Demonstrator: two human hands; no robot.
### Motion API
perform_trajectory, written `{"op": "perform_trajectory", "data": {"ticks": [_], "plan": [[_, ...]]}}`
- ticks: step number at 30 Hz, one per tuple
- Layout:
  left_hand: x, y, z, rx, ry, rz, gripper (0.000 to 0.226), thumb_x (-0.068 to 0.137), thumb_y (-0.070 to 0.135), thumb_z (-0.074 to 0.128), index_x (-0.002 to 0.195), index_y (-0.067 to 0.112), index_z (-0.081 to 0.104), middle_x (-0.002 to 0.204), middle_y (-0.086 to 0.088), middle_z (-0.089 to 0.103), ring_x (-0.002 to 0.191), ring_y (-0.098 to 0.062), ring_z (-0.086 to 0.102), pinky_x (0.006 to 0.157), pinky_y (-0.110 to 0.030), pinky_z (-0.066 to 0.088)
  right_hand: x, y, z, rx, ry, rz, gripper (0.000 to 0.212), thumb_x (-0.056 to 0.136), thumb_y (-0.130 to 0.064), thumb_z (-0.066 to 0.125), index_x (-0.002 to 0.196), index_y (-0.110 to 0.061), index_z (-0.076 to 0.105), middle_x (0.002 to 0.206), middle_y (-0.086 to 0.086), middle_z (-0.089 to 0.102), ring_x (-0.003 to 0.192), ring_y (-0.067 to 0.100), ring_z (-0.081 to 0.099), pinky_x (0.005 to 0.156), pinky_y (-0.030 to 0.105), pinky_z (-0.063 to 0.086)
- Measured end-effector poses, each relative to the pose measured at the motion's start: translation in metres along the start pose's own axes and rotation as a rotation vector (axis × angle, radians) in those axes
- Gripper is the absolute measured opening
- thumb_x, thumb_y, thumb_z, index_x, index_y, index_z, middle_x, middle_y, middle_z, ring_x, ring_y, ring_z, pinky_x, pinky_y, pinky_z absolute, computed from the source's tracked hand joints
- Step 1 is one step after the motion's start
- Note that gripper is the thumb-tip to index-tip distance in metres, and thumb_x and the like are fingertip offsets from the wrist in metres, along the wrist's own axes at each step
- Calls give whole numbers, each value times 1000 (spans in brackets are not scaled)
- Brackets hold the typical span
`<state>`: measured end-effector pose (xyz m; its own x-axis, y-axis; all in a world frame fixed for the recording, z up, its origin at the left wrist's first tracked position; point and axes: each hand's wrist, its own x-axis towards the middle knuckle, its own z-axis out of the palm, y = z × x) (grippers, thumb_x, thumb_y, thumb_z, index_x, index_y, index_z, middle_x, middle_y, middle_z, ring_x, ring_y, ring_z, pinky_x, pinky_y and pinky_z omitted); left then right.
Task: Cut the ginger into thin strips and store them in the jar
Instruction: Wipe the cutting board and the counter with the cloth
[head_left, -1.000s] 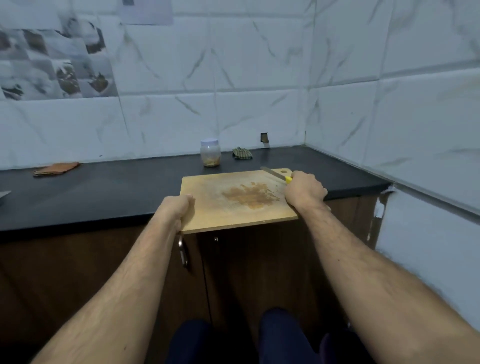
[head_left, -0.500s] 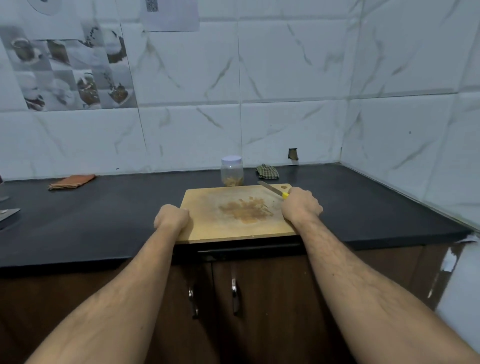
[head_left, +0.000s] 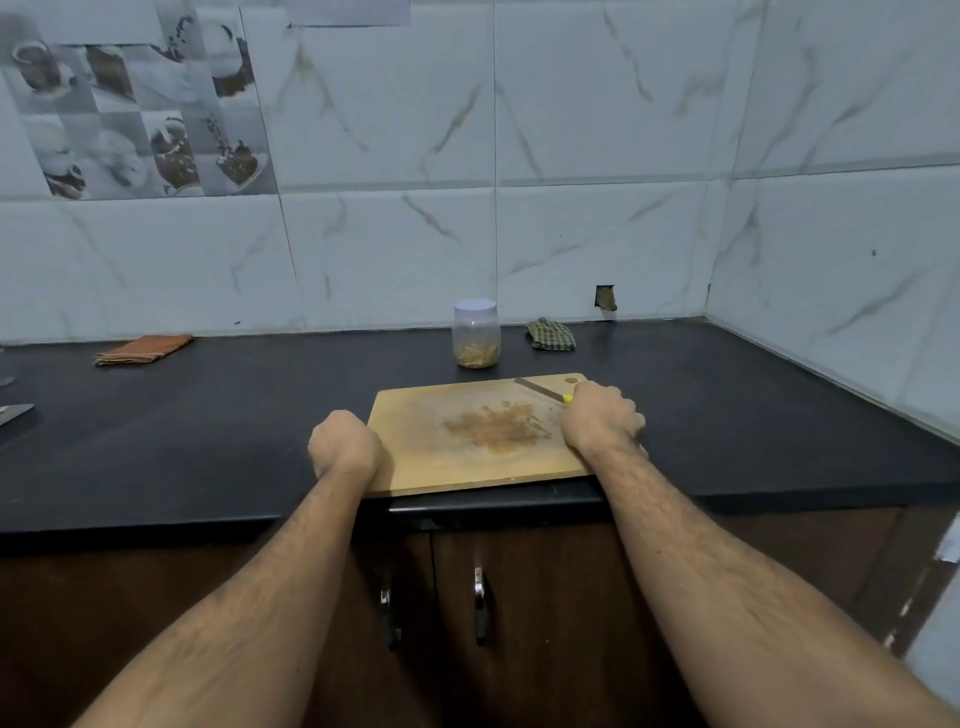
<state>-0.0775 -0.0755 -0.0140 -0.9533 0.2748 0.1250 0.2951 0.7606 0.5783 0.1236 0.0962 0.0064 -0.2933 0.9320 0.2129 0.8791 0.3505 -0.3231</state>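
Observation:
A wooden cutting board (head_left: 415, 457) lies at the front edge of the black counter (head_left: 208, 426), with a brown ginger stain (head_left: 496, 428) in its middle. My left hand (head_left: 343, 447) grips the board's left edge with curled fingers. At the right edge, my right hand (head_left: 600, 418) is curled round a yellow-handled knife (head_left: 537, 388), whose blade lies across the board's far right corner. Behind the board stands a clear jar (head_left: 476, 335) with a white lid on it and ginger strips at the bottom.
A green checked cloth (head_left: 550, 334) lies right of the jar by the wall. An orange cloth (head_left: 143, 348) lies at the far left, and a metal object (head_left: 13, 413) pokes in at the left edge. Cabinet doors with handles (head_left: 480, 605) are below the counter.
The board, held out past the counter edge a second ago, now lies on the counter. Both hands keep their hold, and the view has risen and squared to the wall.

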Motion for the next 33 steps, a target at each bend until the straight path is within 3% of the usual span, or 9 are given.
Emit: {"op": "perform_trajectory", "data": {"ticks": [8, 11, 16, 21, 24, 28, 33], "plan": [[7, 1, 6, 54, 43, 43, 14, 94, 12, 56, 95, 7, 70, 97, -15, 68, 82, -30, 59, 64, -35, 46, -1, 2, 6, -47, 45, -15, 32, 98, -18, 41, 126, -19, 58, 126, 12, 56, 114, 31, 54, 90, 43, 44], [4, 1, 5, 138, 57, 79, 17, 93, 14, 52, 95, 12, 69, 99, -12, 67, 87, -30, 60, 69, -37, 49, -3, 3, 7, -76, 58, -29, 31, 99, -17, 40, 124, -20, 57, 124, 12, 57, 112, 30, 55, 89, 43, 45], [-15, 22, 3, 185, 201, 381, 27, 93, 28, 48, 103, 23, 73, 103, -4, 68, 100, -29, 58, 84, -39, 48, -3, 2, 6, -108, 61, -27, 28, 99, -15, 43, 120, -19, 61, 121, 8, 61, 111, 27, 56, 85, 40, 42], [-51, 73, 23, -43, 8, 573, 24, 94, 33, 54, 105, 27, 74, 104, 1, 72, 100, -22, 64, 88, -37, 51, -4, 5, 2, -90, 138, -71, 24, 96, -15, 47, 112, -18, 64, 114, 5, 64, 108, 26, 55, 81, 39, 43], [-68, 93, 40, -72, -72, 638, 25, 93, 35, 55, 109, 25, 72, 108, 0, 72, 104, -22, 64, 91, -37, 51, -1, 14, -9, -12, 131, -65, 18, 93, -10, 50, 99, -17, 66, 102, 5, 68, 94, 26, 63, 68, 34, 46], [-86, 105, 53, -57, -75, 722, 29, 94, 37, 55, 114, 23, 71, 111, 2, 72, 106, -20, 63, 91, -36, 51, 10, 44, -21, 32, 121, -5, 11, 96, -14, 55, 100, -15, 65, 100, 6, 68, 87, 26, 61, 64, 32, 43], [-95, 117, 67, -21, -83, 755, 32, 94, 39, 53, 117, 24, 69, 116, 2, 70, 108, -20, 63, 91, -36, 51, 18, 73, -22, 19, 45, 63, 16, 96, -13, 54, 107, -10, 64, 106, 9, 67, 98, 29, 65, 64, 32, 46]]}}
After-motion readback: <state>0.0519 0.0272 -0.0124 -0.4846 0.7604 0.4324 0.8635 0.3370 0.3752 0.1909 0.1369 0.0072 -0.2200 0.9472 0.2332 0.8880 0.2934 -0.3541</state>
